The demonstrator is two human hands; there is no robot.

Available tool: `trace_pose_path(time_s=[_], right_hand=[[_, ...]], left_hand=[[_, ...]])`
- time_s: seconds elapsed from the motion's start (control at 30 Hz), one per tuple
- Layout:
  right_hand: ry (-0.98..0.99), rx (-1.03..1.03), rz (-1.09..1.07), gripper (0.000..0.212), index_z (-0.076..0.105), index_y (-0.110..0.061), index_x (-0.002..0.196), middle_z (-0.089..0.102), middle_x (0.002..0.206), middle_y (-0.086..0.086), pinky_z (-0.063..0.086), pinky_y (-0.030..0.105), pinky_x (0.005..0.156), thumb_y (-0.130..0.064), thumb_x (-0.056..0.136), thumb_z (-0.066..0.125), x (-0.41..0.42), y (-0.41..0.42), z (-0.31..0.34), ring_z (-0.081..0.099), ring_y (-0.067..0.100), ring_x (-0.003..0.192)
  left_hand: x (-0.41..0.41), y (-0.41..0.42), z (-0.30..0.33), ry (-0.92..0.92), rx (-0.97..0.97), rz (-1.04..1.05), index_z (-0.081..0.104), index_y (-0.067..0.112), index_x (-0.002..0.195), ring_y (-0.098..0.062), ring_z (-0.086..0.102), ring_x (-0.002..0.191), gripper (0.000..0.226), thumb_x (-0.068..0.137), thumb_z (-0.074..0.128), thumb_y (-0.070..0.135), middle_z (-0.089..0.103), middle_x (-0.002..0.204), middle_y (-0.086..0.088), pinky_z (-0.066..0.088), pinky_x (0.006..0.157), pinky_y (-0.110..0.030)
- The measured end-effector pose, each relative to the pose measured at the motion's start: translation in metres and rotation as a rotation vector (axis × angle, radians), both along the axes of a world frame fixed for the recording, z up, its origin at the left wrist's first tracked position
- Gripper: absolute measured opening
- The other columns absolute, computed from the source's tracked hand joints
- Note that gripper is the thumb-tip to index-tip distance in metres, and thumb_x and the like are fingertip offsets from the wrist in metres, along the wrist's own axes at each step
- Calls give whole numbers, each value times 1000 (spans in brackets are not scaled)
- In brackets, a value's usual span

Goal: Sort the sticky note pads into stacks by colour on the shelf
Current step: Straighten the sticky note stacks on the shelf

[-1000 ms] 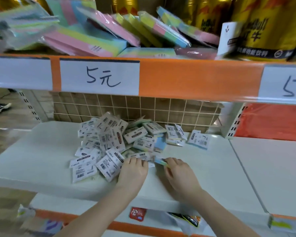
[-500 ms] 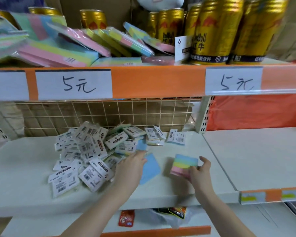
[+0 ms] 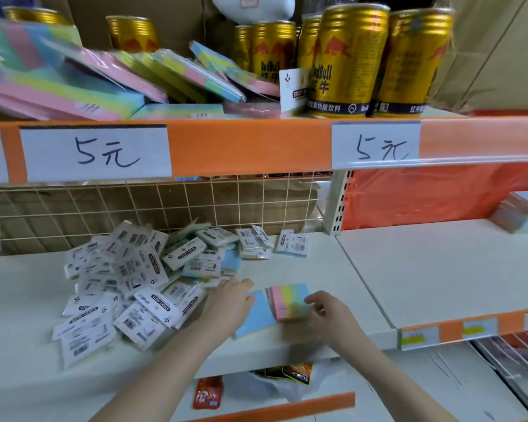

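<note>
A heap of wrapped sticky note pads (image 3: 134,281) lies label-up on the left of the white shelf (image 3: 333,269). My left hand (image 3: 229,303) rests flat, fingers straight, on a light blue pad (image 3: 258,315) at the heap's right edge. Right beside that pad lies a striped pink, yellow, green and blue pad (image 3: 288,301). My right hand (image 3: 333,312) touches its right edge with curled fingers and thumb. Two more wrapped pads (image 3: 291,243) lie near the wire grid at the back.
Large multicolour pads (image 3: 104,83) and gold drink cans (image 3: 348,59) fill the upper shelf behind the orange price strip (image 3: 247,147). A stack of pads (image 3: 521,214) stands on the neighbouring right shelf. Snack packets (image 3: 287,373) lie on the shelf below.
My right hand lifted the striped pad out of the heap, carried it rightward and set it flat beside the blue pad. My left hand stayed on the blue pad. The view shifted right.
</note>
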State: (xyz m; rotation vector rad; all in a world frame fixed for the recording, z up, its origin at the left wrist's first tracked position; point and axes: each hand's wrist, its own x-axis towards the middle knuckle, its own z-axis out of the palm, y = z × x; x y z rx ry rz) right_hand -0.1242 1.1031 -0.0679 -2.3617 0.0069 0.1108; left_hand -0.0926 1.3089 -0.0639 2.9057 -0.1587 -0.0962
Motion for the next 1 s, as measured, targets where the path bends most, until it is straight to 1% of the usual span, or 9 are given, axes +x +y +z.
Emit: trace_pose_path(time_s=[0.1, 0.17, 0.27, 0.33, 0.47, 0.63, 0.73, 0.87, 1.0], right_hand=[[-146, -214, 192, 34, 54, -12, 124, 53, 123, 8, 36, 23, 93, -22, 92, 55, 15, 2, 3, 51, 24, 116], [-122, -344, 344, 57, 42, -12, 137, 38, 144, 10, 25, 26, 107, -34, 88, 62, 25, 7, 1, 35, 27, 133], [-38, -455, 467, 78, 26, -16, 147, 20, 156, 4, 17, 27, 113, -44, 85, 64, 37, 11, -1, 18, 23, 142], [-44, -453, 469, 76, 29, -20, 145, 25, 153, 0, 22, 26, 111, -45, 83, 65, 40, 11, -3, 21, 18, 139], [-95, -490, 441, 72, 38, -21, 136, 40, 139, -1, 34, 25, 101, -52, 78, 66, 41, 11, -5, 36, 18, 126], [-110, -490, 396, 79, 39, -23, 133, 42, 129, -2, 41, 26, 92, -64, 71, 67, 37, 0, -5, 43, 17, 115], [-175, -463, 358, 80, 39, -24, 134, 42, 130, -3, 42, 25, 91, -67, 71, 64, 33, -15, -3, 44, 16, 116], [-306, -477, 269, 71, 45, -20, 129, 47, 124, 0, 43, 27, 87, -67, 76, 55, 28, -48, 3, 47, 18, 113], [-356, -513, 190, 78, 55, -15, 116, 54, 111, 3, 48, 31, 77, -72, 66, 37, 29, -94, 10, 54, 24, 100]], left_hand=[[-5, -2, 0, 35, 90, -95, 37, 24, 140, -22, 40, 127, 53, 94, 45, 48, 45, 137, -2, 37, 100, -36], [-9, -4, -1, 110, 148, -171, 34, 21, 142, -22, 36, 130, 68, 87, 49, 59, 40, 141, -4, 34, 104, -36], [-16, -3, -6, 124, 182, -204, 26, 19, 147, -22, 27, 137, 78, 85, 50, 60, 28, 150, -7, 28, 110, -38], [-21, 0, -9, 91, 165, -195, 23, 20, 148, -22, 25, 138, 76, 87, 49, 58, 25, 152, -5, 25, 111, -37], [-23, 2, -12, 28, 110, -175, 29, 23, 145, -19, 31, 133, 72, 86, 51, 56, 33, 146, 0, 28, 107, -33], [-20, 0, -10, 17, 103, -180, 34, 23, 142, -18, 36, 128, 70, 83, 52, 56, 38, 139, 3, 33, 104, -34], [-19, -13, -5, -12, 91, -216, 31, 22, 142, -18, 32, 129, 67, 86, 52, 52, 34, 140, 2, 27, 103, -30], [-9, -47, 5, -79, 117, -298, 28, 21, 144, -19, 28, 133, 68, 88, 48, 54, 29, 145, 1, 23, 105, -29], [6, -94, 18, -122, 111, -386, 27, 21, 145, -18, 26, 135, 69, 88, 49, 53, 27, 148, 0, 21, 107, -28]])
